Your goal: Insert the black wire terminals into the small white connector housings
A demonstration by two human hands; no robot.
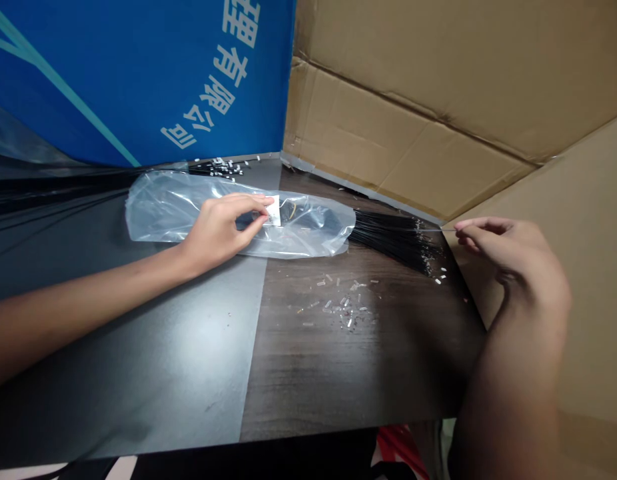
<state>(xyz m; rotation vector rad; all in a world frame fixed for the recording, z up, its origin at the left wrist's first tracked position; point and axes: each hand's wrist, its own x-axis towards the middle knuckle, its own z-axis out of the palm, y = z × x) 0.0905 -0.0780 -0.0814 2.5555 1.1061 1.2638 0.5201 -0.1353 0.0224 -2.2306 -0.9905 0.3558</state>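
My left hand [226,227] rests on a clear plastic bag [163,207], its thumb and fingertips closed at a small white label [274,212]. Out of the bag's right end fans a bundle of thin black wires [388,237], with fine pale tips. Past those tips, my right hand [508,247] pinches the end of one thin wire [438,230], which stretches almost level from the bundle. The rest of that wire is lost among the others.
Short clear tube pieces [346,307] lie scattered on the dark wood tabletop [308,380]. Another black wire bundle [63,183], with white-tipped ends [221,167], lies at the back left. A blue panel [138,80] and cardboard [388,133] wall in the back.
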